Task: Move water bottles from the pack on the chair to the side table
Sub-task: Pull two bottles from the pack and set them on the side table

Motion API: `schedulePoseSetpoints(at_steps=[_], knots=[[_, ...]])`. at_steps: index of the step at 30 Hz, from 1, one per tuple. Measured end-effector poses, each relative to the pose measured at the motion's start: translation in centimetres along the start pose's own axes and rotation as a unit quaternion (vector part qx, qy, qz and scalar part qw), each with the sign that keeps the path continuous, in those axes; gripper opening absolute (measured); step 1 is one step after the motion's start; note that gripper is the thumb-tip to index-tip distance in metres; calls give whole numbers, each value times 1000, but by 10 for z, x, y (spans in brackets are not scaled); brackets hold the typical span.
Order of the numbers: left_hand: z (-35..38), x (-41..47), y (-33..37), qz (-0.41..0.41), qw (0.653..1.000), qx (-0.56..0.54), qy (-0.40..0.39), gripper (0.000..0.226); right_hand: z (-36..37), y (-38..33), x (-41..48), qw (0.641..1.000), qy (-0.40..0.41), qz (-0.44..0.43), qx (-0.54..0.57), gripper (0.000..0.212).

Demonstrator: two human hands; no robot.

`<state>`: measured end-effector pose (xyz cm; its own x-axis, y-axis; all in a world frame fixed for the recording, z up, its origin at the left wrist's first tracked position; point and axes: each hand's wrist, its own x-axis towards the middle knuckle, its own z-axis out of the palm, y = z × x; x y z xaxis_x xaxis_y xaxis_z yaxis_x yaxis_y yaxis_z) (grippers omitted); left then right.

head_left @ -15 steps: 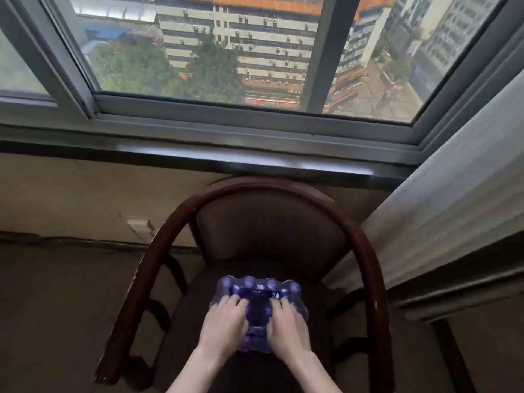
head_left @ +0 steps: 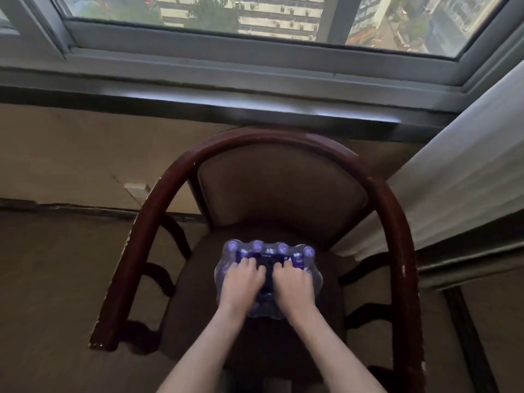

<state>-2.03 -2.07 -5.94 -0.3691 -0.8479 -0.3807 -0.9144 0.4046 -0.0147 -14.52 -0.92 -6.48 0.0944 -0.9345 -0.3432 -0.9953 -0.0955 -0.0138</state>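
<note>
Two hands, left and right, fingers curled, pressing the wrap atop pack, likely tearing it open; pack centred on chair seat; no bottle held.

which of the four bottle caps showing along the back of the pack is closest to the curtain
The rightmost cap, at the pack's back right corner; the other three sit further left, away from the curtain.

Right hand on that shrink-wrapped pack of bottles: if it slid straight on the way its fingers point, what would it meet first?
The right hand would probably meet the purple bottle caps along the far edge of the clear shrink-wrapped bottle pack, then the brown padded backrest of the dark wooden armchair; depth is unclear.
</note>
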Motion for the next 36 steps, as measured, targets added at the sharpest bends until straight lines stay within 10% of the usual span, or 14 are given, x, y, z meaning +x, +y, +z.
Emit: schedulePoseSetpoints(at_steps=[16,26,36], knots=[[-72,-48,-22,20,974,-174,143,29,-77,28,-52,975,108,-77,178,25],[-236,-131,-41,75,856,-445,252,31,-252,43,-124,917,259,-208,221,31],[-432,-245,-50,182,754,-490,398,29,-430,7,-182,719,318,-359,504,21]])
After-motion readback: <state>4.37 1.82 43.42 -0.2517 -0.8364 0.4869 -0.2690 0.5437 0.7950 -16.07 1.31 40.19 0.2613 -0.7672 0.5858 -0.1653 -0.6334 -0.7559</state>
